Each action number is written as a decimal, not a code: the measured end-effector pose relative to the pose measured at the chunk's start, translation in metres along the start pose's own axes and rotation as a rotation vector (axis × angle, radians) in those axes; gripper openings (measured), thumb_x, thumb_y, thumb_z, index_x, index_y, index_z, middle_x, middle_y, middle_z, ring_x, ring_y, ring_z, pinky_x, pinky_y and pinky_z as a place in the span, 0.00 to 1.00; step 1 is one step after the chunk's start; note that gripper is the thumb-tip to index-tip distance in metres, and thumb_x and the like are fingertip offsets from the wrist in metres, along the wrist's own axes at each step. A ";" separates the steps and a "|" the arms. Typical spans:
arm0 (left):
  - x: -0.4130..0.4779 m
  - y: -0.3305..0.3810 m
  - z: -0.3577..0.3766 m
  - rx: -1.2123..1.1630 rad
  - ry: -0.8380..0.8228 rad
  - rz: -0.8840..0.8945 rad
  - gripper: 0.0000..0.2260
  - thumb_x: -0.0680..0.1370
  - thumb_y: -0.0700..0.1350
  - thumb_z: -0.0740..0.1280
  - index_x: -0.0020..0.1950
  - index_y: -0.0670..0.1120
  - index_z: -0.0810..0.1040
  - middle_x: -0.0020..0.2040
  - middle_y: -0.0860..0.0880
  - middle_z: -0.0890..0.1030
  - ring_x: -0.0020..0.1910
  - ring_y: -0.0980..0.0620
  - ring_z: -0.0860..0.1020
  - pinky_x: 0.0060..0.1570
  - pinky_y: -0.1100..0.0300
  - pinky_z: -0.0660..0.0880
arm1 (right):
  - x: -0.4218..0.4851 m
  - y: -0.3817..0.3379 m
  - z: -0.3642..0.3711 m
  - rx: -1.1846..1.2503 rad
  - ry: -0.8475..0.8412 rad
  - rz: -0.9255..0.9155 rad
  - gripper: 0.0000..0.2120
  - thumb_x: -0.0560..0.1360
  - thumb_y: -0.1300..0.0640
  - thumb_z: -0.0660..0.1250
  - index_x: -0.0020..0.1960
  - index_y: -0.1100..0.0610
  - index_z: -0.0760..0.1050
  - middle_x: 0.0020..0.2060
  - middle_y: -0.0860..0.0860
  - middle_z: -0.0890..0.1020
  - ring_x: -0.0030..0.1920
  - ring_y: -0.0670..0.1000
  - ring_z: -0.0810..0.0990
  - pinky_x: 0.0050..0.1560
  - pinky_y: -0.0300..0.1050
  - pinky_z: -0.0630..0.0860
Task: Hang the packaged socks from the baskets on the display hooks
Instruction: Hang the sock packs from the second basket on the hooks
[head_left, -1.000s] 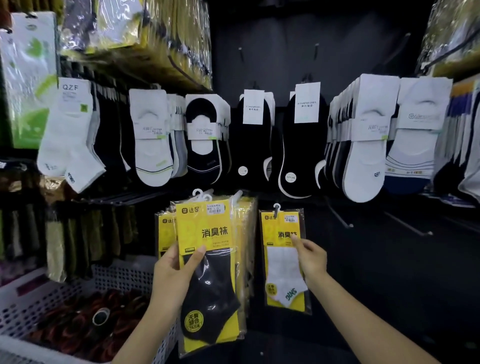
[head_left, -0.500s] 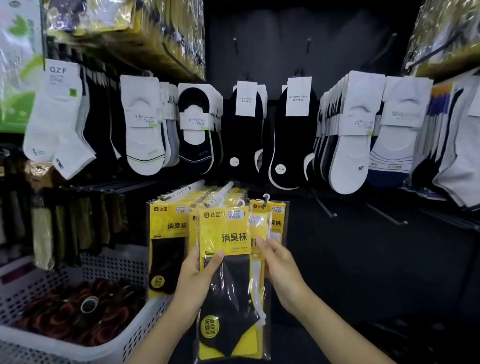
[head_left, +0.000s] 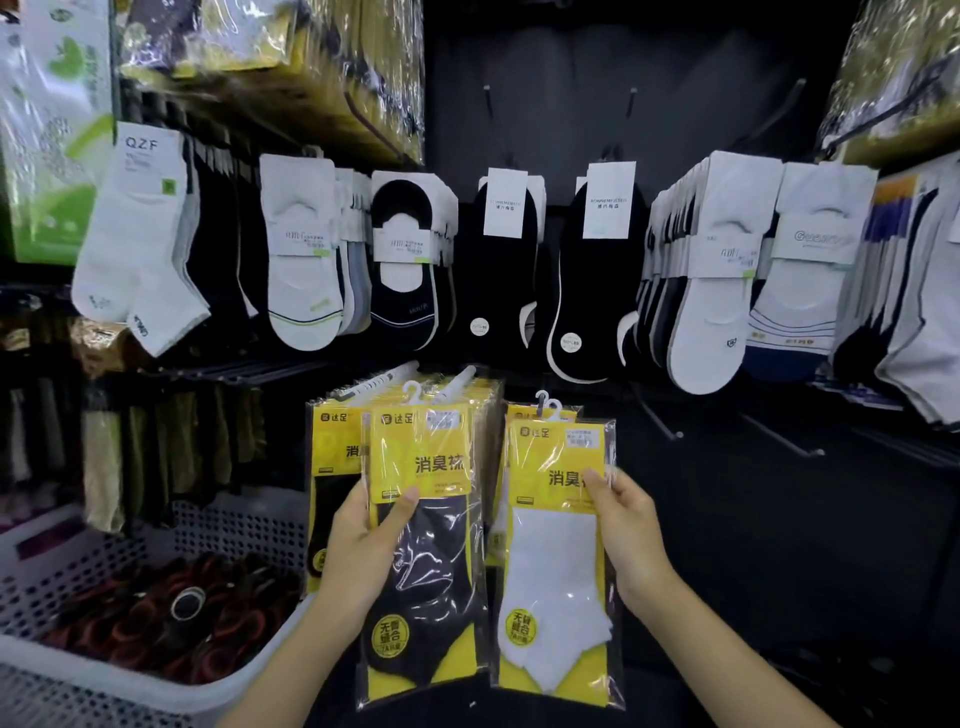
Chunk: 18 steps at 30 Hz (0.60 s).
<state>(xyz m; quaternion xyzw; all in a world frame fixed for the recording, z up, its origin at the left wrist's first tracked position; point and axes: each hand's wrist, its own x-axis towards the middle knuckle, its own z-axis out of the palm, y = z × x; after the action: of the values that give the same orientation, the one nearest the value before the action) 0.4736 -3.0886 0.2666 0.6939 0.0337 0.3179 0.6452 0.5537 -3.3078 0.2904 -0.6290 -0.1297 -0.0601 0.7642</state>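
Left grip (head_left: 358, 551) pinches the black sock pack (head_left: 431, 587), right grip (head_left: 631, 540) the white sock pack (head_left: 556, 571); both long axes vertical, hanger ends up.

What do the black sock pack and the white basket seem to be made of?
Yellow-carded black sock pack: clear glossy plastic film, by its glare and wrinkles, over likely printed card. White perforated basket: apparently matt moulded plastic, by its regular holes.
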 end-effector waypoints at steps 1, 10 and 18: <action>0.001 0.000 -0.002 -0.002 0.015 -0.006 0.15 0.77 0.48 0.67 0.63 0.52 0.75 0.56 0.55 0.82 0.58 0.57 0.78 0.62 0.56 0.71 | 0.004 0.000 0.001 -0.022 0.004 0.016 0.08 0.80 0.58 0.61 0.48 0.57 0.79 0.39 0.50 0.86 0.37 0.45 0.84 0.34 0.35 0.78; 0.002 0.004 -0.005 0.012 0.050 -0.013 0.17 0.76 0.48 0.67 0.65 0.50 0.74 0.57 0.55 0.81 0.59 0.56 0.77 0.66 0.51 0.69 | 0.047 0.022 0.012 -0.150 0.093 0.090 0.09 0.79 0.56 0.63 0.43 0.56 0.78 0.43 0.54 0.84 0.42 0.50 0.82 0.44 0.45 0.79; -0.003 0.004 0.002 0.007 0.011 -0.004 0.12 0.77 0.46 0.67 0.60 0.53 0.76 0.54 0.56 0.82 0.55 0.61 0.78 0.57 0.62 0.71 | 0.060 0.044 0.002 -0.038 0.308 0.267 0.05 0.75 0.56 0.70 0.45 0.58 0.79 0.46 0.55 0.83 0.42 0.50 0.81 0.42 0.42 0.78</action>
<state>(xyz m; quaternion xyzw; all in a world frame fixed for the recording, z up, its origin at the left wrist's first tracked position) 0.4708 -3.0924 0.2690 0.6943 0.0399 0.3204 0.6431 0.6228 -3.2928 0.2652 -0.6381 0.0746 -0.0560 0.7643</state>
